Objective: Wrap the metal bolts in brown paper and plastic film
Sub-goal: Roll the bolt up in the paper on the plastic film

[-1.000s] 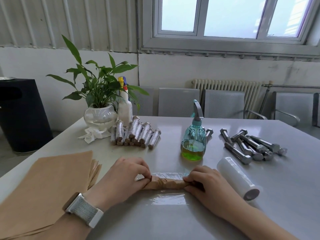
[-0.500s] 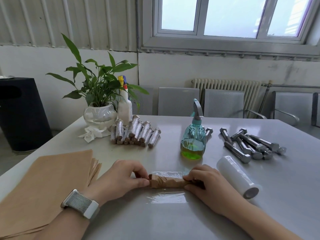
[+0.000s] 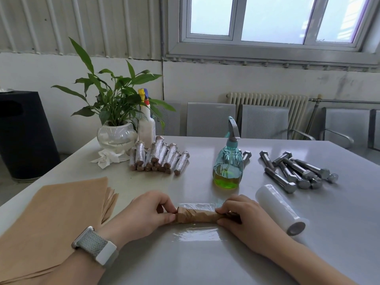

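We are holding a paper-wrapped bolt point(image 3: 196, 216) by its two ends, low on the grey bench point(image 3: 205, 264). Our left hand point(image 3: 144, 214) is pinching the crumpled left end with curled fingers point(image 3: 166, 206), and our right hand point(image 3: 244, 218) is gripping the right end. The bundle is lying across a sheet of plastic film point(image 3: 197, 233) spread flat on the bench. A film roll point(image 3: 280, 209) is lying just right of our right hand, bare bolts point(image 3: 296, 171) are lying beyond it, finished bundles point(image 3: 159, 159) are sitting near the plant point(image 3: 115, 103), and brown paper sheets point(image 3: 53, 214) are lying stacked at left. A green spray bottle point(image 3: 227, 161) is standing between the two groups.
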{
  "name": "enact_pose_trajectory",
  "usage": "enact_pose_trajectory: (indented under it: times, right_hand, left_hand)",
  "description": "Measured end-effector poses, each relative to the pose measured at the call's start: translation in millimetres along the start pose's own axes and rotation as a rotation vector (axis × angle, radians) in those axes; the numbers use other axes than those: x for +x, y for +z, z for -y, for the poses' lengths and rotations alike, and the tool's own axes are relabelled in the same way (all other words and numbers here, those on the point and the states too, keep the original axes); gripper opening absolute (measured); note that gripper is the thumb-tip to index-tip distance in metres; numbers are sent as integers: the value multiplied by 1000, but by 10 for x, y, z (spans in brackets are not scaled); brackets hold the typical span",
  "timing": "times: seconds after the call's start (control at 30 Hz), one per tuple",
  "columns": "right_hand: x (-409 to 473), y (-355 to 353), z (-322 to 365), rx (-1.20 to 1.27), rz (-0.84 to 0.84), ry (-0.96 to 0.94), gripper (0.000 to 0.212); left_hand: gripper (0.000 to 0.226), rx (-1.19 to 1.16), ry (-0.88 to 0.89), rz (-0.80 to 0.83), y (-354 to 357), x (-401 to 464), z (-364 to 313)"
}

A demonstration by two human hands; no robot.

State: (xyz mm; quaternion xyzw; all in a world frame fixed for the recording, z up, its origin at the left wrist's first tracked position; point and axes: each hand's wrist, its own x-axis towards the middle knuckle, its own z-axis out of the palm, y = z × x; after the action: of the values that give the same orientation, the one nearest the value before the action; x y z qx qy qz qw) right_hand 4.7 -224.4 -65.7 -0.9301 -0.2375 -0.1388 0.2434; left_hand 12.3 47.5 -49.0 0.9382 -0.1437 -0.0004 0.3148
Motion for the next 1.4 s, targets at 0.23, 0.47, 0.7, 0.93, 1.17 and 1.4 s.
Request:
enact_pose_trajectory:
  times: [0.23,0.47,0.7,0.93,1.17,1.4]
  right_hand:
    - [9,14,-23,-3,1,-11,12]
    - [-1,26,-35,-3,-2,-10,11]
    - [4,22,-44,1,-1,-25,12]
    - [6,24,-68,9,15,-41,11]
    - [17,10,-56,21,28,-40,10]
    - [27,7,-59,34,25,-40,11]
  left_hand:
    - [15,159,-94,163,-112,157,-98]
    - [18,356,-231,351,-202,352,-450]
    - [23,300,-339,411,-262,378,-520]
    - [23,-120,-416,303,-205,268,-425]
    - [14,-732,-503,81,-155,-14,-314]
    - [17,-887,-475,-197,88,-171,-313]
